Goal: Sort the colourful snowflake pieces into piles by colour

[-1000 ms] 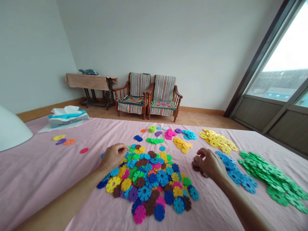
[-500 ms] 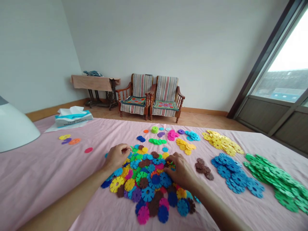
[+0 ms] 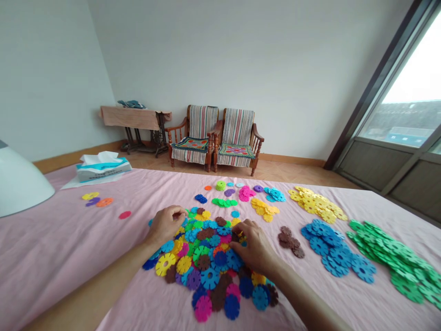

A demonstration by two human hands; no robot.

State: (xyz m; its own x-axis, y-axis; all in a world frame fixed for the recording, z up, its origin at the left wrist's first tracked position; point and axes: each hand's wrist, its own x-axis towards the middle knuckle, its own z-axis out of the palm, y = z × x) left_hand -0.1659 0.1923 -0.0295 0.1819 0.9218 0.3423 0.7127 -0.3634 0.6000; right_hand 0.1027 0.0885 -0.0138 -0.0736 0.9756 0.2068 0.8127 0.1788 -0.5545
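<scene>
A mixed pile of notched plastic snowflake discs (image 3: 209,277) in many colours lies between my hands. At its far left edge rests my left hand (image 3: 168,225), fingers curled in and thumb close to them; what they hold, if anything, is hidden. My right hand (image 3: 254,243) reaches over the right side of the pile with bent fingers. Between its thumb and fingertips a brown snowflake disc (image 3: 235,236) partly shows. Just right of that hand lies a small group of brown discs (image 3: 289,240).
Sorted groups stand to the right: blue discs (image 3: 332,250), green discs (image 3: 389,255) and yellow discs (image 3: 317,203). Smaller groups, including pink discs (image 3: 246,193), line the back. At left are a tissue pack (image 3: 103,171), a white rounded object (image 3: 24,188) and a few loose discs (image 3: 104,202).
The view has shifted slightly, so everything appears a little further left. Both hands keep nearly the same pose over the pile.
</scene>
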